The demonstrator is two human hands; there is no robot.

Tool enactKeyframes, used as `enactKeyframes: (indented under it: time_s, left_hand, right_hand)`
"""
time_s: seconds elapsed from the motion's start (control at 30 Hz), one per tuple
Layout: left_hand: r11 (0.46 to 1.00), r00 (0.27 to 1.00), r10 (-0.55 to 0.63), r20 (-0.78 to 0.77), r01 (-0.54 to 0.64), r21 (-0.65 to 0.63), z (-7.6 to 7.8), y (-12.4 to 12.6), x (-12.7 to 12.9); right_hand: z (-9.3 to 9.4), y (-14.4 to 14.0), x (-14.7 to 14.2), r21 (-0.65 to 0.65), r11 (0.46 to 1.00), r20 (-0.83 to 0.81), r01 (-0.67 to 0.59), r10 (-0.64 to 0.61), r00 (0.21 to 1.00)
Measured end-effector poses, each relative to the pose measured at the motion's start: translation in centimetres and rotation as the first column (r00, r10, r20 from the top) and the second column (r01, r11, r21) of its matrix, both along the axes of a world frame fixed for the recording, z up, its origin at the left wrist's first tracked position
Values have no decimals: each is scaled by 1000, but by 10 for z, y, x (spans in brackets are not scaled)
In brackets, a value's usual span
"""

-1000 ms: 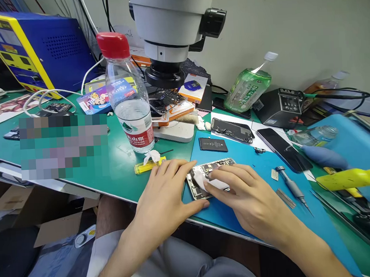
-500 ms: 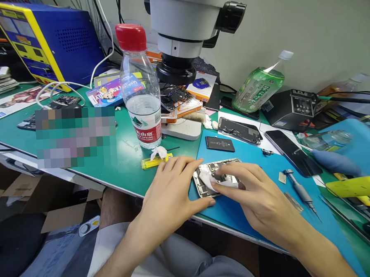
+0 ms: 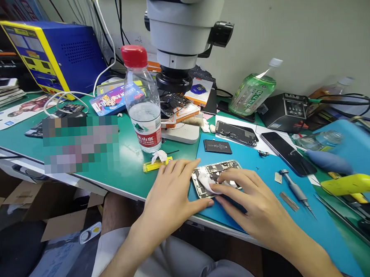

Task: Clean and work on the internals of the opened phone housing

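Note:
An opened phone (image 3: pixel 216 168) lies on the blue mat with its inner parts exposed. My left hand (image 3: pixel 172 188) frames its left end, with the index finger at the upper corner and the thumb along the lower edge, holding it between them. A crumpled white tissue (image 3: pixel 206 182) rests over the phone's inside. My right hand (image 3: pixel 252 193) pinches that tissue against the parts; its fingers hide some of the phone's right half. Above the phone on the mat lies a black battery (image 3: pixel 217 146).
A water bottle (image 3: pixel 145 128) stands behind my left hand, beside a yellow strip (image 3: pixel 152 165) topped with tissue. Overhead hangs a microscope (image 3: pixel 175 39). To the right lie a screwdriver (image 3: pixel 296 190), a dark phone (image 3: pixel 288 151), and a removed screen assembly (image 3: pixel 236 132).
My right hand has shifted slightly, with its thumb now showing below the phone's lower edge. The tissue stays on the phone; my left hand keeps its place. The whole view has tilted a little.

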State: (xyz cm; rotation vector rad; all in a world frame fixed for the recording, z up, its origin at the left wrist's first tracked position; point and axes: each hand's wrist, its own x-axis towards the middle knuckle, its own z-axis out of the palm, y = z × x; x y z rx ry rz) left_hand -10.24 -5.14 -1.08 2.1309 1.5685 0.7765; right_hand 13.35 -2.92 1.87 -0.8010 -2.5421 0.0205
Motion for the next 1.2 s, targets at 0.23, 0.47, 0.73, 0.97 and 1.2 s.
enactKeyframes:
  time_s: [0.23, 0.47, 0.73, 0.97, 1.2]
  left_hand:
    - [998, 998, 59, -24, -59, -29, 0, -2, 4]
    - [993, 997, 79, 7, -78, -87, 5, -2, 4]
    - [987, 992, 93, 81, -82, -135, 6, -2, 5]
    - [984, 989, 110, 100, -94, -154, 2, -5, 4]
    - [989, 990, 99, 99, -87, -121, -1, -4, 3]
  right_hand:
    - [-1, -8, 11, -154, 934, -427, 322, -357, 831]
    - [-5, -10, 9, -77, 928, -423, 366, -362, 830]
    - [-10, -16, 3, 272, 955, -116, 113, -84, 990]
    - [-9, -12, -4, 223, 974, -17, 28, -25, 1000]
    - [-10, -15, -11, 230, 973, 64, 15, -31, 997]
